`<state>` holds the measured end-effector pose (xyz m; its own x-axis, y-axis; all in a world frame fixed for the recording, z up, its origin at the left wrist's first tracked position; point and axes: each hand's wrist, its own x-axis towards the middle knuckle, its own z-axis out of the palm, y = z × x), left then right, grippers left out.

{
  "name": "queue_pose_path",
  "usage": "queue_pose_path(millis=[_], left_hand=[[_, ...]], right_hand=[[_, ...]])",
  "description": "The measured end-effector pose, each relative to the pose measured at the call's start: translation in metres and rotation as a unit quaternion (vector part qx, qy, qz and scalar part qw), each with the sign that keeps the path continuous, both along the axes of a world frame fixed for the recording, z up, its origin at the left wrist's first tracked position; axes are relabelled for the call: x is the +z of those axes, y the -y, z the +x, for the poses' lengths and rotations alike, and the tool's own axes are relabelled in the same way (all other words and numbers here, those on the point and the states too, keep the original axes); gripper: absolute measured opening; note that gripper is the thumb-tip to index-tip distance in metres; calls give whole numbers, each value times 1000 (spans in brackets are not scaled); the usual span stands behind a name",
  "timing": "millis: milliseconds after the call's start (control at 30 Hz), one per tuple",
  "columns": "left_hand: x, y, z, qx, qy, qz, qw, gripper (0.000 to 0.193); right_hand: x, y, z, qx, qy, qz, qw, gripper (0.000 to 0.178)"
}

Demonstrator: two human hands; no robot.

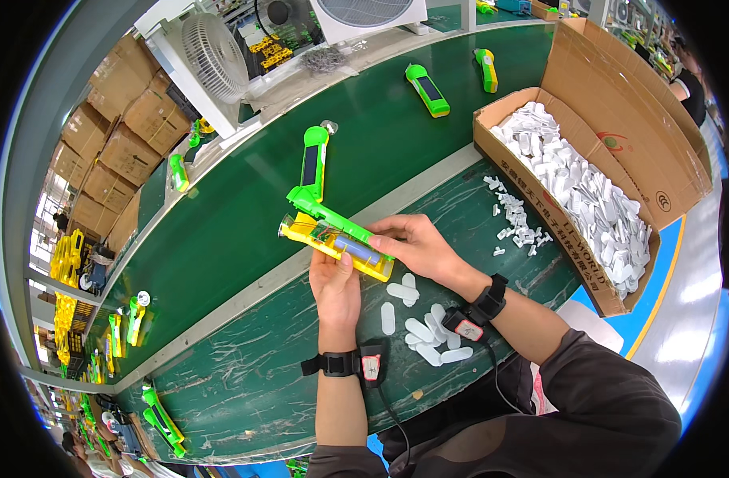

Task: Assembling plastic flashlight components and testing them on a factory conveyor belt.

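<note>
My left hand (334, 291) is closed round the underside of a yellow flashlight shell (376, 271), its thumb at the near edge. A blue cylindrical battery (357, 249) and thin wires lie inside this shell, and a round lamp head (286, 226) sits at its far left end. The fingers of my right hand (420, 245) grip the near end of a green flashlight shell (333, 217), which is tilted along the yellow one. Just beyond, a green and yellow flashlight (313, 163) with a dark panel lies on the belt. White oval plastic pieces (433, 333) are scattered near my right wrist.
An open cardboard box (532, 187) full of white pieces stands at the right, with small white parts (514, 211) beside it. More flashlights (427, 89) lie along the green conveyor belt (221, 207). A white fan (213, 57) stands beyond. Cables (390, 406) hang from both wrist straps.
</note>
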<state>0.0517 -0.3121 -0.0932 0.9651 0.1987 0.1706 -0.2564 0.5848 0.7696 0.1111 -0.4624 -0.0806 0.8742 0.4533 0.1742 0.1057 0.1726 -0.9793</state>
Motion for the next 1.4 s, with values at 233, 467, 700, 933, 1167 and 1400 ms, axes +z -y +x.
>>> queue_pose_path(millis=[233,467,700,933,1167,1400], left_hand=[[0,-4,-3,20,4,5,1000,47],[3,-1,1,48,-47,12,998,41],[-9,-5,8,142,-85,-23,986,40],[-28,-31,-6,157,-87,17,984,44],[-13,-13,0,167,-118,47,978,36],[2,-12,-3,158,-155,98,970,37]], right_hand=[[-2,-2,-4,28,-32,12,999,34],[-4,-2,2,51,54,-25,997,33],[20,36,7,65,279,-298,911,27],[-2,13,-13,97,316,-306,893,18],[0,20,-9,75,276,-338,897,22],[0,23,6,46,231,-312,921,10]])
